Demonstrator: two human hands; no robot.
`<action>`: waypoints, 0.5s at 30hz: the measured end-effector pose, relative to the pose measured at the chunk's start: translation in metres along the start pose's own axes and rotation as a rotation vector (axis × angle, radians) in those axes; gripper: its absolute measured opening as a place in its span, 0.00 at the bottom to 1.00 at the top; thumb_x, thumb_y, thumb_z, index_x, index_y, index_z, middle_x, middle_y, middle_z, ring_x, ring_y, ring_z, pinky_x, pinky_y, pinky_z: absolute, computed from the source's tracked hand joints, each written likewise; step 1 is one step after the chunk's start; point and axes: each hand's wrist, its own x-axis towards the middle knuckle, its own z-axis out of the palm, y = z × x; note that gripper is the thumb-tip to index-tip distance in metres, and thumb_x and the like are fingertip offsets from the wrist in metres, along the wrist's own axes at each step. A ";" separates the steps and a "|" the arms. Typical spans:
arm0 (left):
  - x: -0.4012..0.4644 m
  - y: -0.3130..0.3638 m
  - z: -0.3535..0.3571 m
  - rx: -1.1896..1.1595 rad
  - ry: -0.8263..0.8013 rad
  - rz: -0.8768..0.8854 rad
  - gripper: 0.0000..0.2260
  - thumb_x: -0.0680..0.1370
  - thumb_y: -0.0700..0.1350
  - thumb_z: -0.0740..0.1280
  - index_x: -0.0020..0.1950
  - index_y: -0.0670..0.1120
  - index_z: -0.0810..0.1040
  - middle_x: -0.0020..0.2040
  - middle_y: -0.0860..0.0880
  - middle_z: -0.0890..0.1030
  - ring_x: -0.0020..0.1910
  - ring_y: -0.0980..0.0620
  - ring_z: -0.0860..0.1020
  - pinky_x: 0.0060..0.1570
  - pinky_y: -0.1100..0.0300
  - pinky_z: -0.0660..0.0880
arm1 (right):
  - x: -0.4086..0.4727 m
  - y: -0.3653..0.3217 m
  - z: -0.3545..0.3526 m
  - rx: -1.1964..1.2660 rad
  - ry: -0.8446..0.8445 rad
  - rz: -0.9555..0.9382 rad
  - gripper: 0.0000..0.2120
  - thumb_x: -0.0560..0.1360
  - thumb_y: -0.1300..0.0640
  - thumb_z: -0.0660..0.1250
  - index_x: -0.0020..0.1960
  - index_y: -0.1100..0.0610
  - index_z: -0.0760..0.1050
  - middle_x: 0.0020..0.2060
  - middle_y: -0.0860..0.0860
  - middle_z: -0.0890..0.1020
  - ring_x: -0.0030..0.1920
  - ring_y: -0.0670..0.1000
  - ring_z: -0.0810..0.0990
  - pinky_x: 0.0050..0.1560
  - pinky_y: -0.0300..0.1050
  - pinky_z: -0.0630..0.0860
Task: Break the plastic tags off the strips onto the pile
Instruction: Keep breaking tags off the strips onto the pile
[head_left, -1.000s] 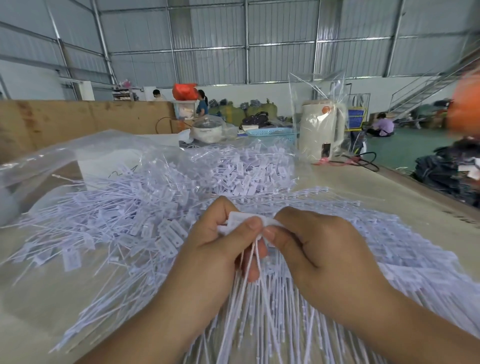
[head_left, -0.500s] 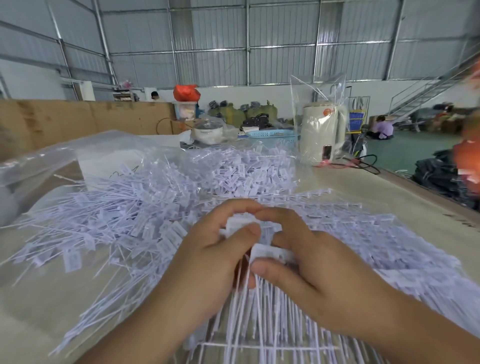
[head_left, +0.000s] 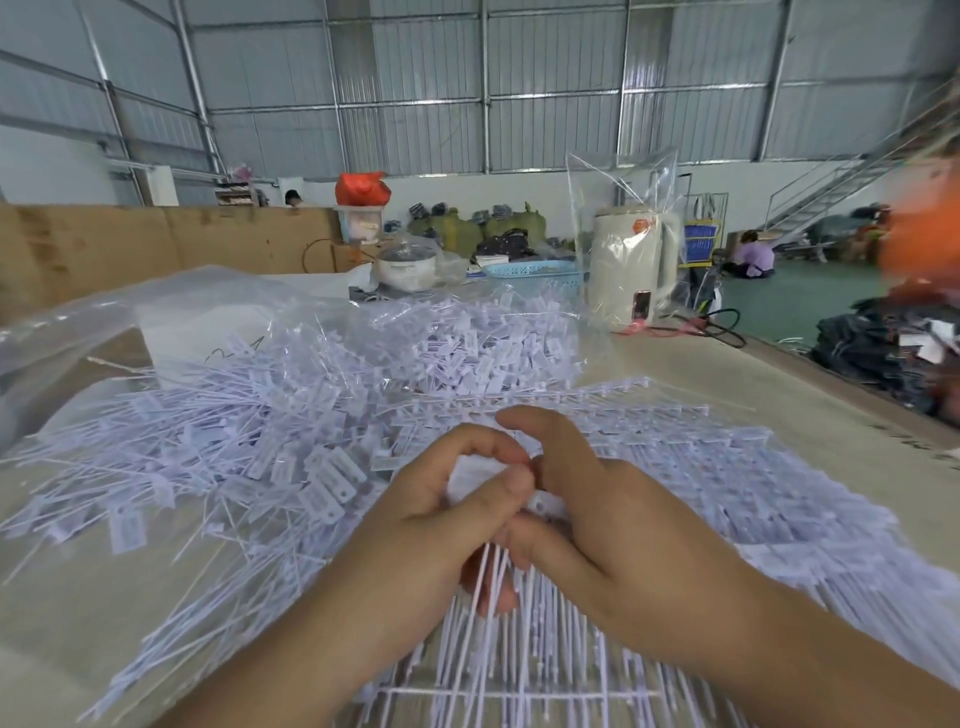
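Note:
A big pile of loose white plastic tags (head_left: 291, 447) covers the table in front of me and to the left. Unbroken strips (head_left: 737, 499) with tags still joined lie fanned out to the right. My left hand (head_left: 441, 525) and my right hand (head_left: 613, 525) meet over one strip (head_left: 498, 639), whose thin stems run down toward me. Both hands pinch the flat tag heads at its top, thumbs and fingers curled around them. The tag heads are mostly hidden between my fingers.
A clear plastic bag (head_left: 78, 332) lies at the left. At the table's far end stand a cream kettle (head_left: 634, 275) in a bag, a blue basket (head_left: 530, 270) and a small pot (head_left: 405, 265). Dark garments (head_left: 883, 348) are piled beyond the right edge.
My hands have closed in on each other and dropped a little lower over the strip. The right hand has twisted over the tag heads, which showed more openly before.

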 end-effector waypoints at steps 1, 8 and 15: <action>0.001 -0.001 0.001 -0.024 0.016 0.000 0.08 0.70 0.52 0.72 0.46 0.52 0.81 0.34 0.46 0.81 0.29 0.50 0.78 0.26 0.59 0.74 | 0.000 0.001 0.001 -0.008 -0.001 0.002 0.26 0.75 0.32 0.49 0.70 0.37 0.48 0.41 0.46 0.82 0.35 0.45 0.80 0.35 0.47 0.76; 0.004 0.005 -0.010 -0.063 0.211 0.046 0.08 0.66 0.51 0.72 0.44 0.53 0.81 0.31 0.48 0.78 0.27 0.50 0.77 0.26 0.57 0.75 | -0.003 0.018 -0.017 0.060 -0.067 0.091 0.25 0.72 0.29 0.53 0.64 0.39 0.61 0.29 0.47 0.75 0.27 0.44 0.72 0.27 0.40 0.64; 0.000 0.006 -0.010 0.169 0.207 0.107 0.14 0.65 0.60 0.75 0.46 0.57 0.81 0.32 0.50 0.81 0.27 0.49 0.77 0.27 0.54 0.75 | -0.001 0.016 -0.018 -0.045 -0.129 0.053 0.11 0.78 0.38 0.57 0.43 0.44 0.67 0.28 0.44 0.73 0.26 0.47 0.71 0.29 0.49 0.68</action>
